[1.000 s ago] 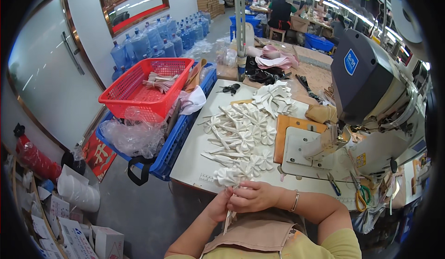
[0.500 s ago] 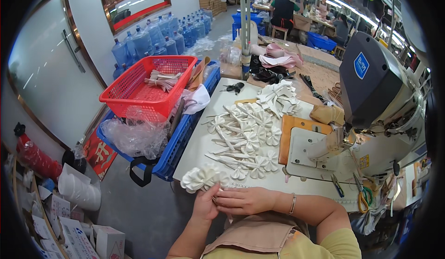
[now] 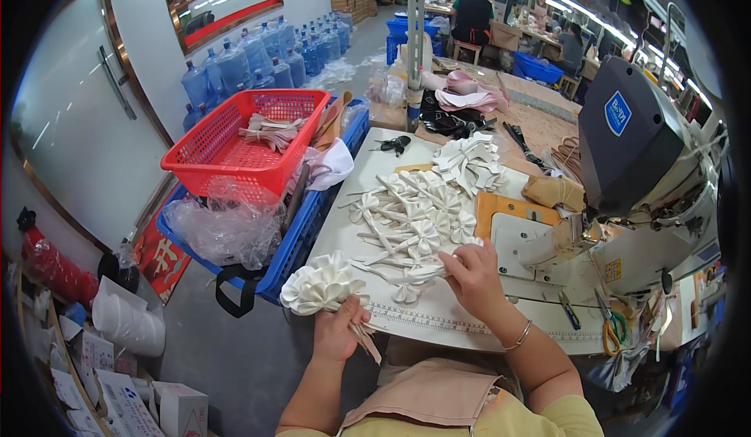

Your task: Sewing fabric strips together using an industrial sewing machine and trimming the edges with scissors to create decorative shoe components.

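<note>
My left hand (image 3: 339,332) is closed round the stems of a bunch of white petalled flowers (image 3: 319,282), apparently leather or fabric. The flower heads fan out above my fist past the table's front left edge, and pale stem ends stick out below it. My right hand (image 3: 476,282) reaches over the near right side of a pile of loose white flowers (image 3: 415,212) on the white table. Its thumb and fingers are bent together on a flower there, partly hidden beneath them. Behind the pile lies a stack of flat white cut pieces (image 3: 471,163).
A sewing machine (image 3: 637,140) stands at the right, with snips (image 3: 569,310) and green-and-orange-handled scissors (image 3: 610,329) near it. Left of the table, a red basket (image 3: 227,155) rests on a blue crate (image 3: 293,269). A ruler strip (image 3: 422,320) runs along the front edge.
My right hand has left the bunch and moved right and forward onto the flower pile. My left hand has shifted slightly left and down with the bunch.
</note>
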`<state>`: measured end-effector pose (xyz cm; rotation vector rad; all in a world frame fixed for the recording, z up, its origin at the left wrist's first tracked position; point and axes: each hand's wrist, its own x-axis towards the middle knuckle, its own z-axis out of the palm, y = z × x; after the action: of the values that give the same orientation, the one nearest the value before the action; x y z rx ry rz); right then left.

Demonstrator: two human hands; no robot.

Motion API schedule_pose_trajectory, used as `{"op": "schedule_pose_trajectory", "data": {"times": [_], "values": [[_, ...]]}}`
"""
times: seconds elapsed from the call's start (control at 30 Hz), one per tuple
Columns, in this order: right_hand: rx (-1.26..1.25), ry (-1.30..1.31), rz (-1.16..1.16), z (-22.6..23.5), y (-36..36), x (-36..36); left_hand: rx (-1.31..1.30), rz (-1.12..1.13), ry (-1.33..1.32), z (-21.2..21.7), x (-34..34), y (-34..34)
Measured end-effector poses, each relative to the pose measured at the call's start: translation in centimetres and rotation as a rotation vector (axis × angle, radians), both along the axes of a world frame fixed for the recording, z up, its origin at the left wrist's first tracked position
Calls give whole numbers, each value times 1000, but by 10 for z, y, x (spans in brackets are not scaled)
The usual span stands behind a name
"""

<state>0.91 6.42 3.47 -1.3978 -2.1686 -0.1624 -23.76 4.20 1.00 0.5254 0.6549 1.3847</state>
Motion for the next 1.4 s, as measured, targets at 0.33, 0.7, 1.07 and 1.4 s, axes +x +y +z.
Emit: {"op": "schedule_pose_trajectory", "data": {"times": [0.33,0.7,1.07,1.4], "values": [[208,-267,279,35,-1,-58,53,-374,750,9,13,12],[-136,-218,22,-25,24,-59,54,139,57,-12,-30,11],[376,-388,303,1,-14,-7,-110,-242,219,0,6,22],[71,4,500,-5,3,-36,-120,-441,31,-28,18,1]]}}
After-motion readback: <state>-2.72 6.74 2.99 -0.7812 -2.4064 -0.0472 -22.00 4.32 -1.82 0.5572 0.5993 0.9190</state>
